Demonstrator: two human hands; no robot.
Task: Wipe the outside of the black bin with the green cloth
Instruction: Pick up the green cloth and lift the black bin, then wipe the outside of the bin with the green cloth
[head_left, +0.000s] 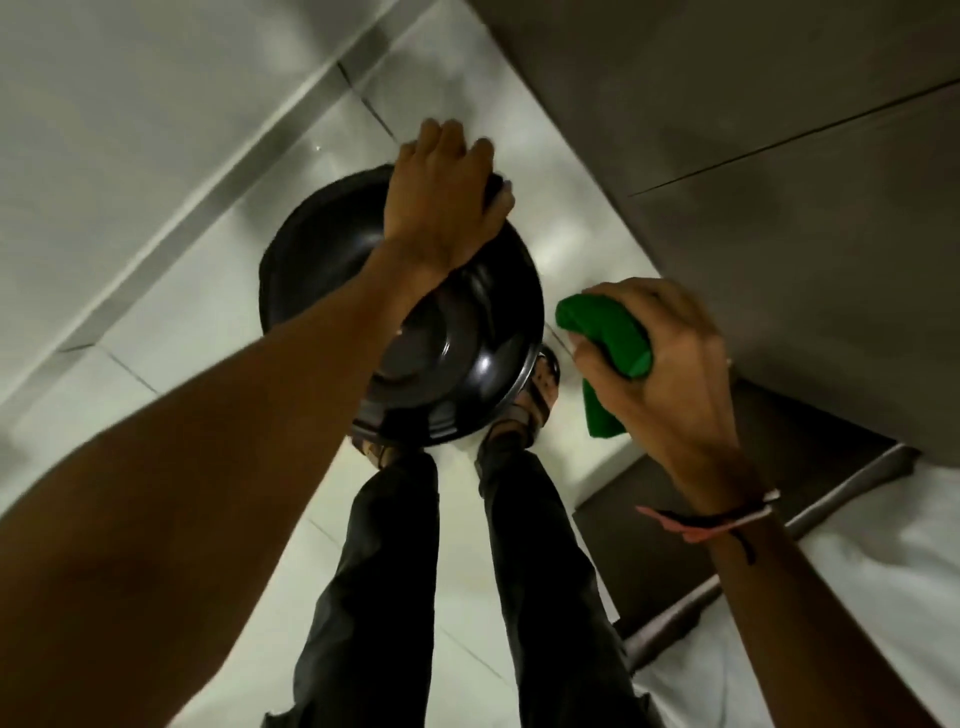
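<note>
A round black bin (467, 358) with a glossy lid stands on the pale tiled floor, right in front of my feet. My left hand (441, 202) grips its far rim, fingers curled over the edge. My right hand (670, 358) hovers to the right of the bin, a little apart from its side, fingers closed around a bunched green cloth (608, 338) whose loose end hangs down below the palm.
A light wall (130, 130) runs along the left behind the bin. Dark cabinet fronts (779, 182) rise on the right. A dark bed frame with white bedding (857, 571) sits at the lower right. My legs and sandalled feet (524, 410) stand just behind the bin.
</note>
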